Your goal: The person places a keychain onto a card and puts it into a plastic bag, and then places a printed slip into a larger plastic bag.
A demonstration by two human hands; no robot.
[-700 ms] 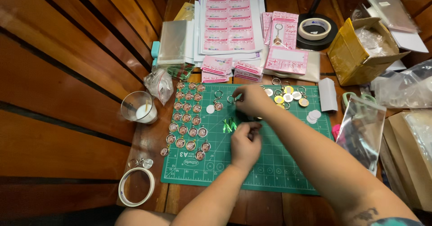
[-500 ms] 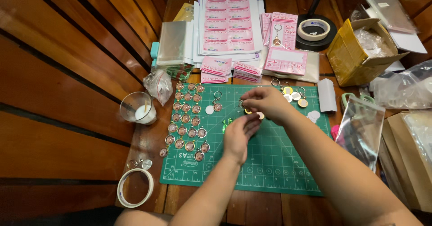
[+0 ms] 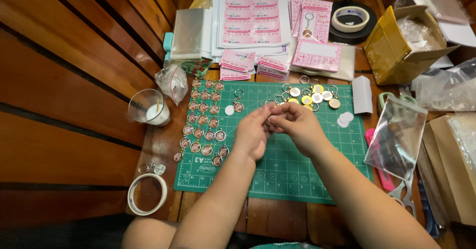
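Both my hands have come together above the mat: left hand and right hand now pinch one small keyring between their fingertips. I should keep it pinned steady, clear of the finished rows left of my left hand.

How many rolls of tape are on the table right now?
2. One white roll of tape lies at the near left corner of the green cutting mat; another tape roll sits on a black base at the far side. Clutter may hide more.
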